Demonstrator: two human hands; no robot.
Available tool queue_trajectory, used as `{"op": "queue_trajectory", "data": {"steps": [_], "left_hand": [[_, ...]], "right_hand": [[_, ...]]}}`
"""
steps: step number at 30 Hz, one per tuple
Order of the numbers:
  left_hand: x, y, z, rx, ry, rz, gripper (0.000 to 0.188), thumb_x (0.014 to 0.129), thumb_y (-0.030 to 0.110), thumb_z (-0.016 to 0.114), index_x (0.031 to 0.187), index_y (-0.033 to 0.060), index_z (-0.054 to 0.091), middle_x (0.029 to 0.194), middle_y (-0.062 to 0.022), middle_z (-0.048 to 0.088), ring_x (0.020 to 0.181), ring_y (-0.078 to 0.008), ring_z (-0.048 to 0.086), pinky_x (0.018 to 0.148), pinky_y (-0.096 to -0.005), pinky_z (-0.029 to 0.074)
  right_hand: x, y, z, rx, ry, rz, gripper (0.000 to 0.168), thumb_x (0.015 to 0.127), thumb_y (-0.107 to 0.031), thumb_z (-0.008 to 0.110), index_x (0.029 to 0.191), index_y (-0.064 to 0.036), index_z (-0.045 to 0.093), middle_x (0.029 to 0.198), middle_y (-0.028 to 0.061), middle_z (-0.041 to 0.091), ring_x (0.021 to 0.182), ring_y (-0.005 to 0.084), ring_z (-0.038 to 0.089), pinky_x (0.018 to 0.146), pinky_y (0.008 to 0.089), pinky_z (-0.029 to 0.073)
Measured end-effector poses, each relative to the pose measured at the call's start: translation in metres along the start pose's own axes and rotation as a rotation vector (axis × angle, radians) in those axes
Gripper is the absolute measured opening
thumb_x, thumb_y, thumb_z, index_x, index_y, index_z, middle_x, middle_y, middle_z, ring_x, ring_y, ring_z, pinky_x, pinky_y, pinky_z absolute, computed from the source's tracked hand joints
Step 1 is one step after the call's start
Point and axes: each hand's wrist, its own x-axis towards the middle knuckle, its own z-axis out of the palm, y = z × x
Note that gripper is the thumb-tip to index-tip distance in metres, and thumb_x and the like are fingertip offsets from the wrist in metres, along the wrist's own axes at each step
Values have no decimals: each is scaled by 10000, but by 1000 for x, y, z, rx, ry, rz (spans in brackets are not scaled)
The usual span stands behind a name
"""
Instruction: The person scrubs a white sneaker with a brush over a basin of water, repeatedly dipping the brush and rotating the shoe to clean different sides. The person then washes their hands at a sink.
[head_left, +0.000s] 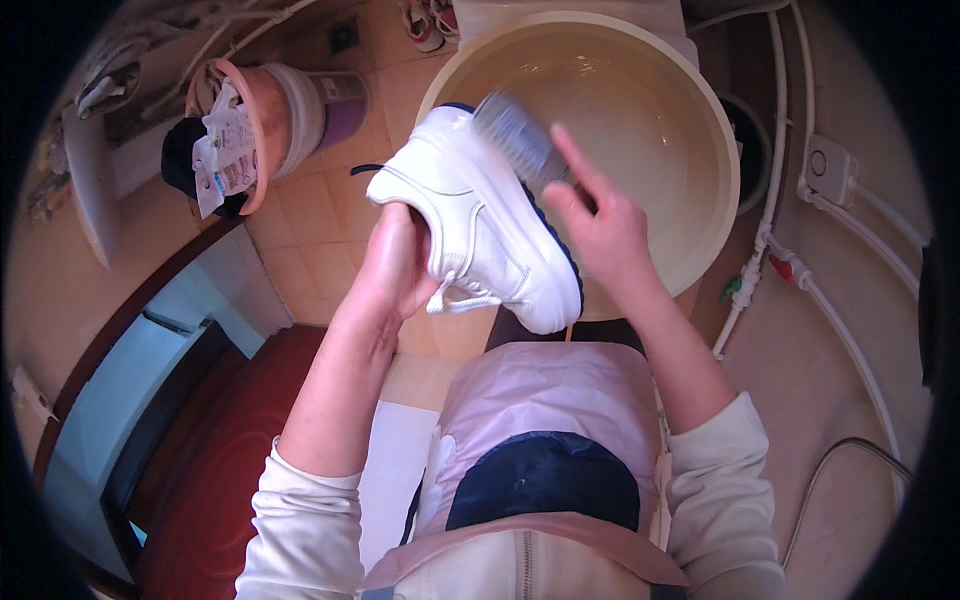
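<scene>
My left hand (397, 259) is inside the opening of a white lace-up sneaker (480, 202) and holds it up, tilted on its side, with its dark-edged sole facing right. White laces hang near my left wrist. In my right hand (607, 217) is a scrubbing brush (517, 139), blurred, its bristles against the side of the shoe near the heel. Beyond the shoe lies a large cream basin (724, 150) holding water. The shoe is partly over the basin's near left rim.
A peach-coloured bin (259, 135) with packaging on it stands at the upper left. Another pair of shoes (427, 26) lies on the tiled floor at the top. White pipes (776, 150) with red and green valve handles run along the right wall. A red mat (217, 450) lies at the lower left.
</scene>
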Motion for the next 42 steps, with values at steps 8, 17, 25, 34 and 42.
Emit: {"op": "queue_trajectory", "data": {"steps": [8,17,25,34,42], "left_hand": [[-15,-1,-10,241,136,-22,482,928,415,299,1104,-1,465,922,-95,525,767,-148,502,639,-286,399],[3,-13,-13,531,115,350,314,883,219,401,1041,-22,525,875,-106,614,800,-190,597,670,-302,471],[-8,10,8,588,49,101,222,833,18,338,940,-27,527,654,-88,569,518,-130,560,432,-262,449],[-12,2,20,615,-3,218,185,842,51,373,810,0,549,534,-52,543,402,-104,516,343,-229,391],[-29,14,26,763,24,208,144,841,78,434,873,2,553,618,-55,578,506,-102,561,421,-219,414]], "right_hand": [[48,94,16,-110,91,438,454,851,-354,519,1294,-300,430,1080,107,606,956,235,592,837,333,433],[-43,-20,0,233,-38,-35,499,811,-168,578,1286,-256,455,978,128,616,828,147,602,728,287,461],[-36,-45,-6,-92,-52,-185,517,754,-185,625,1252,-229,492,784,100,599,617,203,567,591,316,470],[-17,-60,0,214,161,-47,524,793,-198,619,1289,-209,448,936,123,620,714,227,598,664,333,473],[-23,-32,-33,31,113,96,519,824,-181,590,1313,-182,416,971,153,625,705,225,607,674,319,473]]}}
